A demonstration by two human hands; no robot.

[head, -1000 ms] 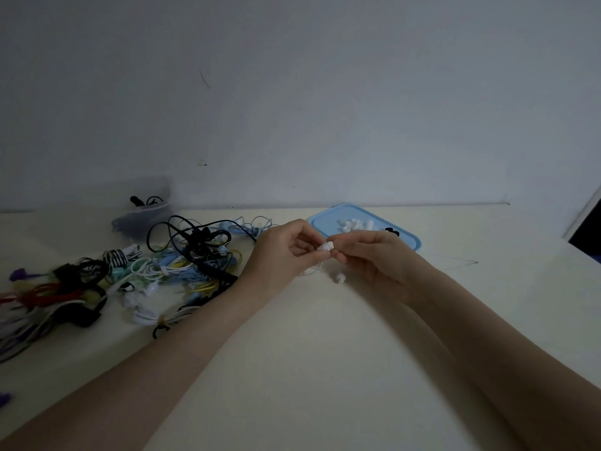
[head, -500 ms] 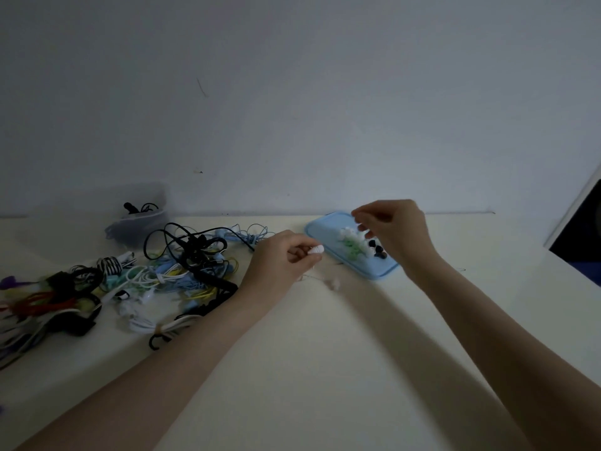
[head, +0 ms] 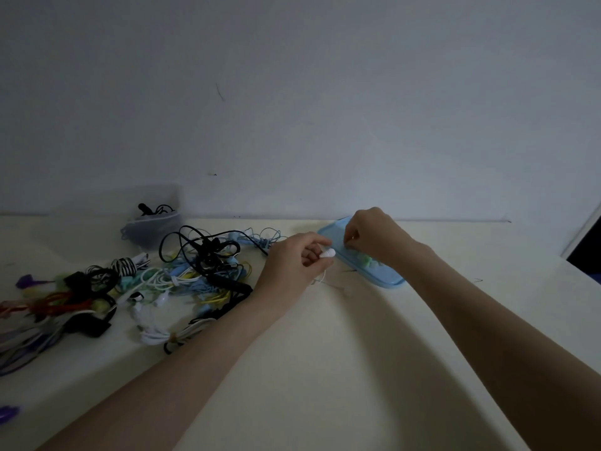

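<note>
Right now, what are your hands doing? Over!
Left hand pinches white earbud, wire hanging. Right hand curled over blue tray, any catch hidden. Cable tangle lies left of both hands.

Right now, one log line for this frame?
left hand: pinches white earbud | right hand: fingertips down in blue tray, grasp unclear | cable pile: on table, untouched

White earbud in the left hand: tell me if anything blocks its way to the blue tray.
Nothing visible does. The white earbud, pinched by the left hand, sits right beside the near edge of the blue tray, with only bare table between. The right hand is over the tray, covering part of it.
</note>
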